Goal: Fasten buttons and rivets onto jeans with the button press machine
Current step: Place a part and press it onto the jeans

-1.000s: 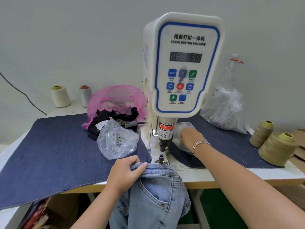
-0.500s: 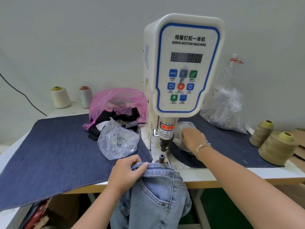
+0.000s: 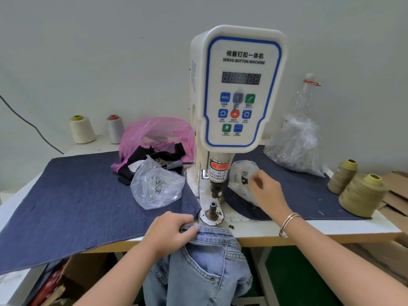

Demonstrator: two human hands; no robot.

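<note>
Meanwhile jeans (image 3: 205, 261) waistband sits pinched under left hand (image 3: 170, 236) fingers.

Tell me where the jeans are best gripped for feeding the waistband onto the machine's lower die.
Judging by the pose, grip the jeans at the waistband edge, from the near left side, as the left hand does. That edge lies just short of the lower die, while the rest hangs off the table and would drag.
</note>
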